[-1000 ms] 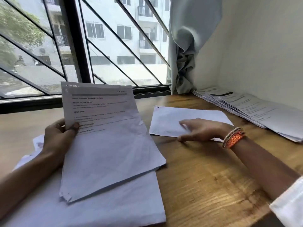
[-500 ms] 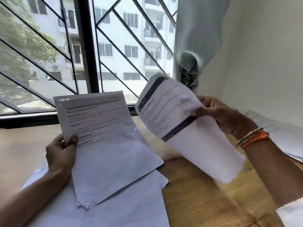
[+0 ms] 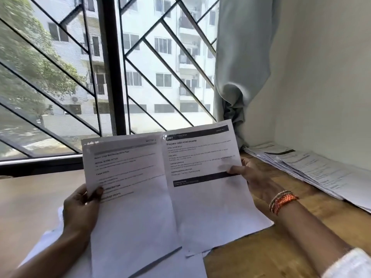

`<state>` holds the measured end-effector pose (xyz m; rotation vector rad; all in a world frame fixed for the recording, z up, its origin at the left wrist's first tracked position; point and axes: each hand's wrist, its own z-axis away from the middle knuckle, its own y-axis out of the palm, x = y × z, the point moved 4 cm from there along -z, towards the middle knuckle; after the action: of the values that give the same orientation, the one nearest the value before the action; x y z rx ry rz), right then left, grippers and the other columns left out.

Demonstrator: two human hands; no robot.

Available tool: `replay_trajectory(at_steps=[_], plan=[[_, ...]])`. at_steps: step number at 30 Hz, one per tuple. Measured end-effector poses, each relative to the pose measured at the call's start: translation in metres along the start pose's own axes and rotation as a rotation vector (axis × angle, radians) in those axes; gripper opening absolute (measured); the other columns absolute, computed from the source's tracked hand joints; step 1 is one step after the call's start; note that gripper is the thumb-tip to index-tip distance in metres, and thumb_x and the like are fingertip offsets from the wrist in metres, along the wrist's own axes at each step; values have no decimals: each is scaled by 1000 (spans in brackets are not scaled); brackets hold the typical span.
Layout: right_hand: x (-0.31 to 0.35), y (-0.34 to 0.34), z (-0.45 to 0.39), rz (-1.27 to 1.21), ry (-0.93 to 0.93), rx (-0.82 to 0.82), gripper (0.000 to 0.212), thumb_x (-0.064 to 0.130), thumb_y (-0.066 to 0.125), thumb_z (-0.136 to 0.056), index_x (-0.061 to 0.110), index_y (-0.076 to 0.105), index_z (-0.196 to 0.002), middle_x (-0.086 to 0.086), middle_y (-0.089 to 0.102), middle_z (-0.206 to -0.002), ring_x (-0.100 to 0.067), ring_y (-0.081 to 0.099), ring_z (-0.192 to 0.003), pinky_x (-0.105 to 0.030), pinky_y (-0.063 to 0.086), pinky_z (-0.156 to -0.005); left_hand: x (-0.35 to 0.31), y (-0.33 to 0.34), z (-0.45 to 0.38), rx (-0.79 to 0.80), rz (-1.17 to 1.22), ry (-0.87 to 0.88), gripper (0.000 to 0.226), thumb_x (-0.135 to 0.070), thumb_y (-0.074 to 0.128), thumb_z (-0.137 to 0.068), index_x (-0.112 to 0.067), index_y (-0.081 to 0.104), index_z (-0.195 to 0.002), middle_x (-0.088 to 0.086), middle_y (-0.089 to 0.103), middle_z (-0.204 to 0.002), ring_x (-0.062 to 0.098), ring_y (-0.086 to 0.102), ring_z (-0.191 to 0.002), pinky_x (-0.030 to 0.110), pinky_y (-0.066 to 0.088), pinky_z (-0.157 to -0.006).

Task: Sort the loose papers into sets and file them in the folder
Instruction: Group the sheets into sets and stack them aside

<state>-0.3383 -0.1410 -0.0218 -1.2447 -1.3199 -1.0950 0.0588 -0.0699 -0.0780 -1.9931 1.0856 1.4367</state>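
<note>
Both grips are busy: the left hand [image 3: 80, 209] pinches a white printed sheet with grey header bars [image 3: 128, 189] by its left edge, thumb on the face, and the right hand [image 3: 251, 177] pinches a white printed sheet with black bars, headed "Prepare cold relief powder" [image 3: 202, 177], at its right edge. They sit side by side at frame centre, inner edges overlapping, lifted above the wooden desk [image 3: 261, 257]. Looks like a comparison to decide which set each joins. Along the right of the frame, a fanned row of printed papers [image 3: 313, 173] lies against the wall, possibly sets already laid out. At lower left, more loose white sheets [image 3: 176, 265] wait under the held pair. No folder is in view, so by my reckoning sorting is midway and filing hasn't begun.
</note>
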Motion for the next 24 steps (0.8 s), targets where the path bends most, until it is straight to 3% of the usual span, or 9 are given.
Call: replay_trajectory(at_steps=[4, 8, 11, 14, 16, 18, 20, 21, 24], plan=[[2, 6, 2, 29, -38, 81, 40, 4, 69, -67, 4, 68, -107, -19, 70, -107, -38, 63, -100, -53, 48, -93, -3, 3, 3, 21, 28, 18, 19, -6, 59, -92, -15, 65, -107, 13, 65, -99, 23, 56, -88, 49, 47, -91], [0, 9, -2, 51, -66, 114, 36, -4, 66, -77, 3, 67, -112, -19, 69, -111, -40, 62, -107, -54, 45, -97, -6, 4, 4, 36, 32, 24, 20, -5, 58, -92, -13, 65, -109, 15, 66, -102, 23, 57, -89, 49, 47, -92], [-1, 7, -3, 45, -49, 120, 44, 2, 68, -70, 3, 65, -114, -19, 69, -111, -37, 63, -103, -51, 47, -94, -8, 4, 5, 28, 28, 20, 22, -5, 59, -92, -19, 64, -107, 12, 66, -100, 24, 57, -90, 52, 47, -93], [-3, 7, -2, 65, -29, 120, 37, -7, 61, -80, 1, 63, -116, -18, 69, -109, -35, 65, -98, -46, 51, -90, -11, 4, 8, 31, 35, 51, 22, -5, 59, -92, -19, 64, -107, 12, 67, -99, 23, 59, -88, 49, 49, -92], [-1, 3, -6, 50, -70, -33, 35, -14, 56, -81, -4, 62, -114, -16, 70, -101, -26, 67, -84, -35, 56, -76, -16, 3, 9, 0, 42, 104, 22, -4, 58, -91, -19, 63, -107, -2, 72, -87, 11, 61, -78, 31, 54, -81], [6, -13, -7, 104, -184, -358, 33, -15, 55, -82, 0, 63, -109, -15, 68, -102, -21, 64, -79, -25, 53, -67, -25, 2, 10, -27, 81, 159, 22, -3, 58, -91, -23, 63, -99, -24, 69, -73, -9, 58, -66, 12, 51, -67], [14, -39, -2, 244, -303, -711, 30, -10, 55, -83, 0, 65, -108, -18, 67, -106, -28, 63, -92, -25, 46, -74, -35, 3, 14, -24, 143, 185, 26, -3, 57, -92, -28, 62, -92, -28, 68, -72, -10, 59, -64, 9, 51, -65], [14, -53, -1, 306, -333, -813, 29, -9, 53, -82, -1, 65, -107, -20, 67, -107, -29, 62, -96, -26, 44, -77, -37, 6, 15, -11, 164, 191, 25, -3, 56, -92, -28, 62, -91, -27, 68, -72, -9, 60, -64, 10, 52, -65], [7, -68, -8, 294, -336, -778, 28, -7, 52, -82, 3, 67, -104, -14, 69, -97, -26, 62, -93, -32, 48, -77, -43, 21, 24, 68, 172, 179, 21, -5, 56, -91, -24, 64, -88, -23, 69, -68, -8, 59, -60, 11, 51, -57]])
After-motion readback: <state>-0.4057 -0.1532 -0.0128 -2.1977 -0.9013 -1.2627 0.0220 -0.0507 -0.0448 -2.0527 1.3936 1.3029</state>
